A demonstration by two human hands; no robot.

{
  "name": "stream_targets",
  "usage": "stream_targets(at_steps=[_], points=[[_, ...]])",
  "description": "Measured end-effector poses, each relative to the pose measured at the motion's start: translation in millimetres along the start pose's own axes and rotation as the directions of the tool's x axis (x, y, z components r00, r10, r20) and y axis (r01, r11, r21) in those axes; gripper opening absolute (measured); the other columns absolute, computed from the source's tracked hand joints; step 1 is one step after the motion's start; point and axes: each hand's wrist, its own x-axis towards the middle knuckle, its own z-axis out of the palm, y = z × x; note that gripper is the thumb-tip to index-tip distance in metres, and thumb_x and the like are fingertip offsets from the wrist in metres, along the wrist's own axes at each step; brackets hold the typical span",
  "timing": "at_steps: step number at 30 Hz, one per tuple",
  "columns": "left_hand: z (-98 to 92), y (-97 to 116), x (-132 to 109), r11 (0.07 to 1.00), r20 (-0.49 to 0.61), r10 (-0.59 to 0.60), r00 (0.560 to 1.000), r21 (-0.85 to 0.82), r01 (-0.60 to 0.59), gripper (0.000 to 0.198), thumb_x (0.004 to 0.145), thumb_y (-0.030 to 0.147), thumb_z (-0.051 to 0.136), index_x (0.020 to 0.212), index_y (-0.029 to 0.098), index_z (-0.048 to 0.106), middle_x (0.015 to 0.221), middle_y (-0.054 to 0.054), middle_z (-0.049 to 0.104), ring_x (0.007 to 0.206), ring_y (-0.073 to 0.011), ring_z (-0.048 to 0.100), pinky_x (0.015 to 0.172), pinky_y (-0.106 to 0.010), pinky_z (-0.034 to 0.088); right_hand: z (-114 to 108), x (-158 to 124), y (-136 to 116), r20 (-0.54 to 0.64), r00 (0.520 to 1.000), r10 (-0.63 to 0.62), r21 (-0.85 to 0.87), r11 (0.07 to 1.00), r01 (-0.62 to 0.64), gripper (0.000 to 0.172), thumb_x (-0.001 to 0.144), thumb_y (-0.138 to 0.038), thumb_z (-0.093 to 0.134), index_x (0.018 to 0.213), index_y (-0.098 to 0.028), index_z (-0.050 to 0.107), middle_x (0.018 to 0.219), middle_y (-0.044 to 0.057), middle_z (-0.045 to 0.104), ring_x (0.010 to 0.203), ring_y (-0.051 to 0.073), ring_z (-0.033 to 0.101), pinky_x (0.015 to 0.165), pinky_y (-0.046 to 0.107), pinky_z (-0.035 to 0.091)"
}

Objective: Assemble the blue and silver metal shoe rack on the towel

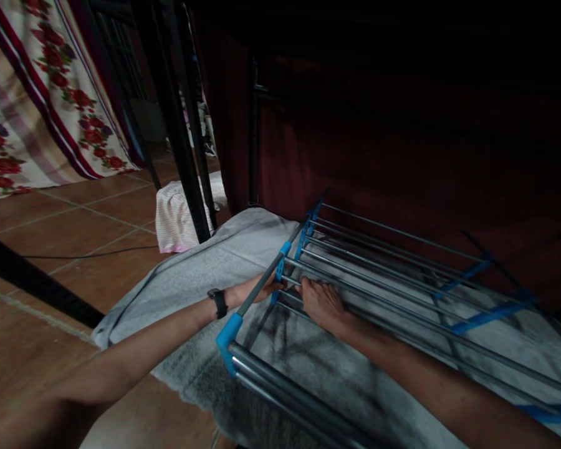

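Observation:
A metal drying rack (378,268) with thin parallel rods and blue plastic joints lies across grey fabric. My left hand (255,289), with a dark watch on its wrist, reaches behind the rack's grey side tube (262,290). Its fingers close on the blue bracket (279,274) where the rods end; the tube hides part of them. Just to the right, my right hand (321,304) curls its fingers over a rod close to that bracket. A blue corner piece (229,340) joins the side tube to thicker rods at the front.
Grey fabric (206,268) spreads beneath the rack. Dark metal posts (177,125) stand on the left, beside a striped cloth (177,215). A dark red curtain (378,168) hangs behind. Floral cloth (75,93) hangs over the tiled floor (88,215), where a cable runs.

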Motion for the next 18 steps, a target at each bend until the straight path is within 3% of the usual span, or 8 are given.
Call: stream_targets(at_steps=[10, 18], points=[[-1.5, -2.4, 0.9, 0.991, 0.056, -0.012, 0.998, 0.134, 0.004, 0.029, 0.078, 0.021, 0.068, 0.105, 0.019, 0.059, 0.084, 0.000, 0.065, 0.080, -0.0205, 0.056, 0.076, -0.031, 0.047, 0.2, 4.9, 3.7, 0.033, 0.999, 0.039, 0.047, 0.998, -0.041, 0.032, 0.101, -0.034, 0.031, 0.109, -0.020, 0.058, 0.098, 0.012, 0.071, 0.094, 0.025, 0.067, 0.078, 0.034, 0.045], [3.8, 1.0, 3.2, 0.995, -0.057, 0.023, 0.998, 0.099, -0.017, 0.023, 0.073, 0.033, 0.074, 0.086, 0.017, 0.064, 0.079, -0.001, 0.066, 0.083, -0.0212, 0.054, 0.084, -0.033, 0.047, -6.7, 3.6, -1.0, 0.004, 1.000, 0.006, 0.049, 0.999, -0.006, 0.033, 0.102, -0.035, 0.029, 0.114, -0.019, 0.056, 0.105, 0.012, 0.070, 0.097, 0.024, 0.066, 0.085, 0.037, 0.046]])
